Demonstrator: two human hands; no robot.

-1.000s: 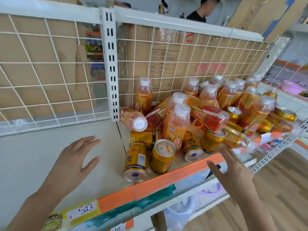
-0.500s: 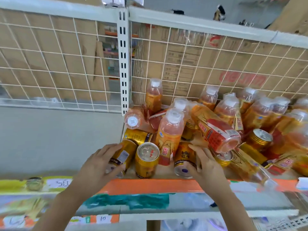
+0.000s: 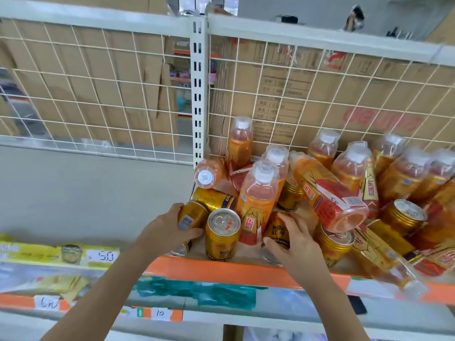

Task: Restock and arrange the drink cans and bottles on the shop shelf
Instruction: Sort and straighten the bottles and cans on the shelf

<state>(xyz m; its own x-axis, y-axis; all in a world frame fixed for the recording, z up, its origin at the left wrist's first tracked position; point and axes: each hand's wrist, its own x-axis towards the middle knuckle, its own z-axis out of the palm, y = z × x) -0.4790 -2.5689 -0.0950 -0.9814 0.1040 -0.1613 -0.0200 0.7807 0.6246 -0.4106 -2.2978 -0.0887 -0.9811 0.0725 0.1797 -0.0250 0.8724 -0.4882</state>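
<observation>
Gold cans (image 3: 222,232) and orange bottles (image 3: 257,198) lie jumbled toward the shelf (image 3: 73,193)'s 3 o'clock end, so arranging looks barely begun; left grip (image 3: 167,232) clamps a toppled can (image 3: 193,217), right grip (image 3: 298,244) clamps a second can (image 3: 278,231)

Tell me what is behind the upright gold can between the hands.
Behind the upright gold can a second gold can lies on its side; further back a toppled bottle points its cap forward. The lying can's lower side is covered.
</observation>
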